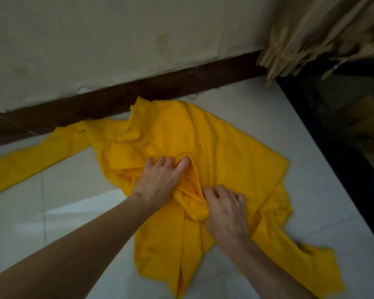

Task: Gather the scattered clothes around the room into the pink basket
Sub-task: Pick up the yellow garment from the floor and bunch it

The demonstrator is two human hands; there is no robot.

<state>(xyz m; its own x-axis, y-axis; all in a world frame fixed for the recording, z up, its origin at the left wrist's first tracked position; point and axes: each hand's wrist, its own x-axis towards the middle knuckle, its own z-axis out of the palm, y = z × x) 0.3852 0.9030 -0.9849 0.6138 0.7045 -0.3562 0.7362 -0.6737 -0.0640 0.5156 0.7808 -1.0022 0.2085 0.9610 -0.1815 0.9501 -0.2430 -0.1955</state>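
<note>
Head view: left hand [158,180] and right hand [227,214] seemingly pinch yellow garment [225,137] beside dark skirting [138,93]; curtain [311,39] beyond.

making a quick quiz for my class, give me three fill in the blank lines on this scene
1. The left hand and right hand both grip a ____ garment.
2. It lies on the white tiled ____.
3. The skirting board by the wall is dark ____.
Missing: yellow; floor; brown

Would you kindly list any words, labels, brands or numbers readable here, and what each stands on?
None can be read. The yellow garment, gripped by the left hand and right hand, shows no print or tag, and the wall, skirting board and floor tiles bear no writing.
</note>
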